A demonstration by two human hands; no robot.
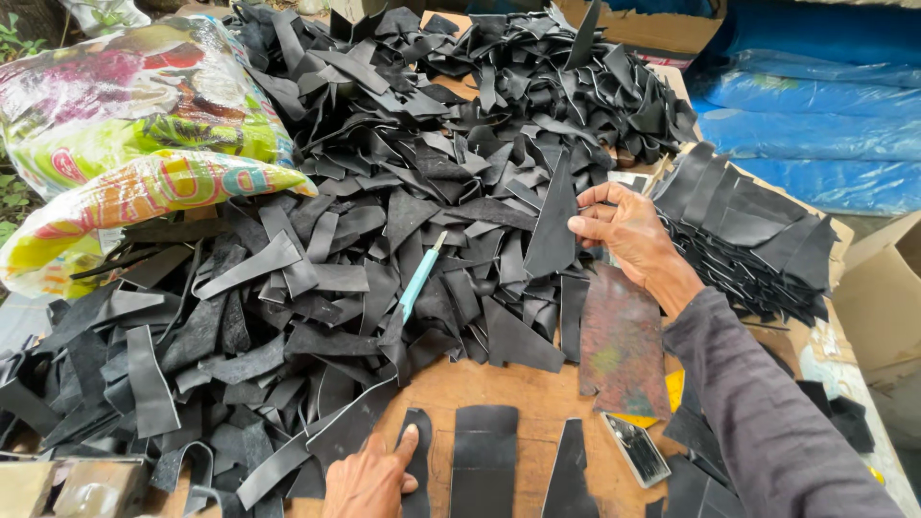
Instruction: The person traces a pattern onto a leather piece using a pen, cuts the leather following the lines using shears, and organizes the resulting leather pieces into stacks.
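Note:
My right hand (628, 230) pinches a tapered black leather piece (554, 225) by its right edge, at the border of a big heap of black leather offcuts (384, 192). Low at the front, my left hand (369, 480) rests on the wooden board (537, 393), its thumb pressing a narrow black cut piece (416, 460). Two more cut black pieces lie beside it: a rectangular one (484, 460) and a pointed one (568, 470). A teal-handled knife (419, 278) lies on the heap between my hands.
A neat stack of cut black pieces (748, 235) sits right of my right hand. A mottled worn sheet (622, 345) and a small metal tool (636, 449) lie on the board. Colourful plastic sacks (125, 105) stand at left, cardboard boxes (878, 297) and a blue tarp (815, 105) at right.

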